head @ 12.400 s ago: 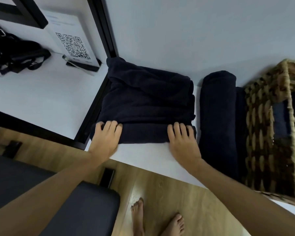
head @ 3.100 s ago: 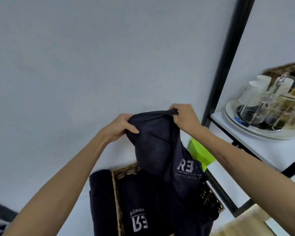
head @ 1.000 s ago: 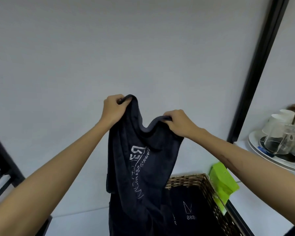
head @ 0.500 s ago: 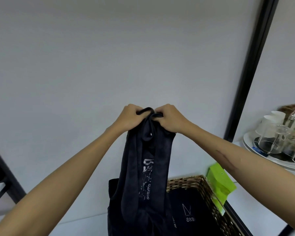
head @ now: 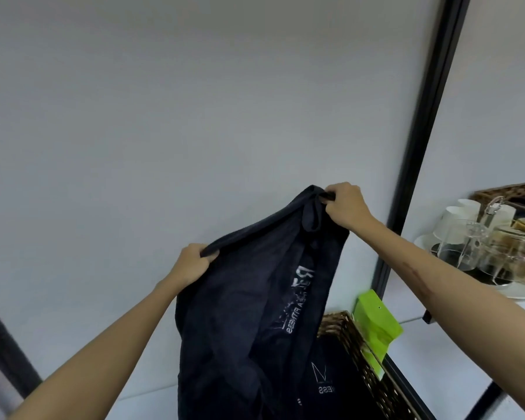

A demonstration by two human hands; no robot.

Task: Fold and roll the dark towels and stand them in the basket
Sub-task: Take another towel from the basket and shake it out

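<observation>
A dark navy towel (head: 249, 301) with pale lettering hangs in the air in front of the white wall. My right hand (head: 344, 204) grips its bunched top corners, held high. My left hand (head: 193, 263) grips the top edge lower and to the left, so that edge slopes between them. Below the hanging cloth stands the woven basket (head: 362, 362), with another dark towel (head: 328, 386) bearing a pale logo inside it. The hanging towel hides the basket's left part.
A bright green packet (head: 376, 325) leans against the basket's right side. A black shelf post (head: 419, 140) rises to the right. Beyond it a white shelf (head: 455, 356) carries a tray of glass jars and white cups (head: 485, 241).
Half a second ago both hands met at the towel's top. Now my left hand has slid down and left along the edge, spreading the cloth, while my right hand stays high.
</observation>
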